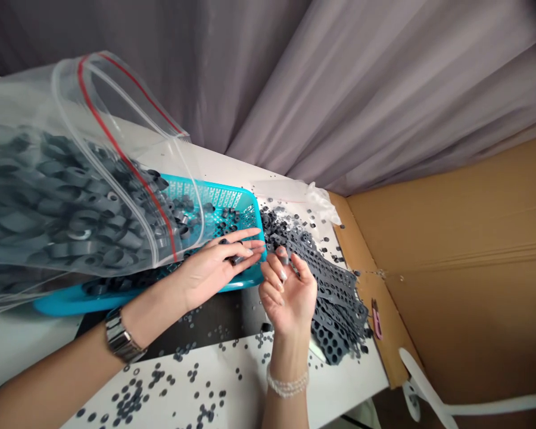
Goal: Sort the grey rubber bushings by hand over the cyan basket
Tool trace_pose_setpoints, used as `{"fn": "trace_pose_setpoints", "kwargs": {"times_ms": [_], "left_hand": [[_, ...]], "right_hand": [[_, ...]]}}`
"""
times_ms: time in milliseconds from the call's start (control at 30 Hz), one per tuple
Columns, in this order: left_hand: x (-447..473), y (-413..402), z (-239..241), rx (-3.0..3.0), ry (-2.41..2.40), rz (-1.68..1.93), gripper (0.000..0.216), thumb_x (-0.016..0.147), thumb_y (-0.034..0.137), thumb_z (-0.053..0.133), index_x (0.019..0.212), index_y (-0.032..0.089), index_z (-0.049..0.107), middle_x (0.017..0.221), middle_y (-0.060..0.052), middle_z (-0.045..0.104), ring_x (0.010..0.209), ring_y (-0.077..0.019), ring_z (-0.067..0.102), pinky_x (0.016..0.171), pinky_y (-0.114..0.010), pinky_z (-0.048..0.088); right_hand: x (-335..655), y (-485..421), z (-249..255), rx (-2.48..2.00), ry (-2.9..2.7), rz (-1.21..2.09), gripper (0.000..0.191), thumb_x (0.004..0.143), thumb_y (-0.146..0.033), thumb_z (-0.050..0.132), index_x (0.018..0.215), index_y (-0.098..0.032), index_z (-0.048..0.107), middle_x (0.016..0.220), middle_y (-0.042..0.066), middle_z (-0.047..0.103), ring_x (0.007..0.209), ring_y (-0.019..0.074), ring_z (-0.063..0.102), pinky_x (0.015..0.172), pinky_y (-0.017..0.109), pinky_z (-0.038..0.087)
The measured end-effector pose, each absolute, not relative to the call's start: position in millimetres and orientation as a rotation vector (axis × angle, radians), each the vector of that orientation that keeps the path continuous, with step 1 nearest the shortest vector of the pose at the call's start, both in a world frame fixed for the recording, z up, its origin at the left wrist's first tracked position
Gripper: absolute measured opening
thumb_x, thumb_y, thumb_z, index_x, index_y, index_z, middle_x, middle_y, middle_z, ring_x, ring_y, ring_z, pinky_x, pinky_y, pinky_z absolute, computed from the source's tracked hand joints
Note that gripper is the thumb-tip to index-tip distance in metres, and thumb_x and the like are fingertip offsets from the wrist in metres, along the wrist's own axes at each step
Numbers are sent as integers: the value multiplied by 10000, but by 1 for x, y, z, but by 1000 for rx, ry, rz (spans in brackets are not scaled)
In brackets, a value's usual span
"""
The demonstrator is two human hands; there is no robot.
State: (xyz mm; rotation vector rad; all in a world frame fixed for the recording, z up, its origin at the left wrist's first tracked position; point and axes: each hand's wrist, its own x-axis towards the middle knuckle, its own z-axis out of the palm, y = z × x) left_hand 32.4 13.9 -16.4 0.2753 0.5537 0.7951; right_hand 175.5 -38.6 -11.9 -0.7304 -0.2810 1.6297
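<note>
My left hand (pixel 217 265) reaches over the near edge of a blue plastic basket (pixel 259 220), palm turned up and fingers long. A few small dark grey rings (pixel 236 260) rest in it against the fingers. To its right, my right hand (pixel 290 292) has curled fingers, with one grey ring (pixel 284 260) pinched at the fingertips. A clear zip bag (pixel 111 143) full of larger-looking grey rings (pixel 89 223) lies over the left of the basket, its mouth open toward my left hand. More small rings sit inside the basket.
Perforated dark grey sheets (pixel 335 298) lie right of the basket, with a heap of small pieces (pixel 274 229) beside them. Small dark discs (pixel 129 402) are scattered across the white table (pixel 250 381). Pink-handled snips (pixel 376 319) lie on cardboard (pixel 455 256). A grey curtain (pixel 295 77) hangs behind.
</note>
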Motion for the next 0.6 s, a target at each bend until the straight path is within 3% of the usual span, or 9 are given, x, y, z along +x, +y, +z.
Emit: {"fn": "trace_pose_setpoints", "kwargs": {"times_ms": [133,233,367,433,533,600], "left_hand": [[32,17,-12,129,590,820,270,768,134,581,1024,67,635,1097,-185,640,1091,-252,572,964,-349,461],[31,19,-9,46,560,816,388,809,311,548,1090,50,597,1149,-214,610,1088,-271,573,946,-375,469],[29,19,-11,43,518,791,458,857,352,443,1173,35,541,1109,-214,631,1069,-250,586,948,-364,455],[29,20,-15,53,492,782,406,882,312,380,1101,34,579,1008,-198,666,986,-235,623,927,-359,464],[29,20,-21,60,416,820,346,899,233,322,805,101,629,717,-100,665,753,-187,652,841,-341,501],[30,21,-25,70,385,840,345,897,210,323,721,131,610,612,-53,617,684,-167,635,794,-316,508]], "right_hand": [[174,-36,-14,-923,-365,1444,246,830,-331,496,655,-166,549,648,-13,400,459,62,270,323,133,182],[170,-33,-16,-1050,-458,1303,109,796,-275,575,841,-183,612,681,-23,435,459,52,267,343,139,186],[167,-25,-9,-1146,-667,1230,241,798,-292,588,1027,-216,591,567,-86,279,427,60,142,367,168,144],[165,-21,-2,-1235,-852,1168,242,817,-344,569,1007,-200,610,530,-96,223,428,67,139,386,185,158],[158,-15,9,-1415,-1272,1008,254,800,-350,597,975,-175,658,522,-79,294,465,81,246,444,212,233],[151,-14,12,-1496,-1521,900,273,793,-332,606,1010,-180,673,527,-72,305,492,91,281,479,224,257]]}}
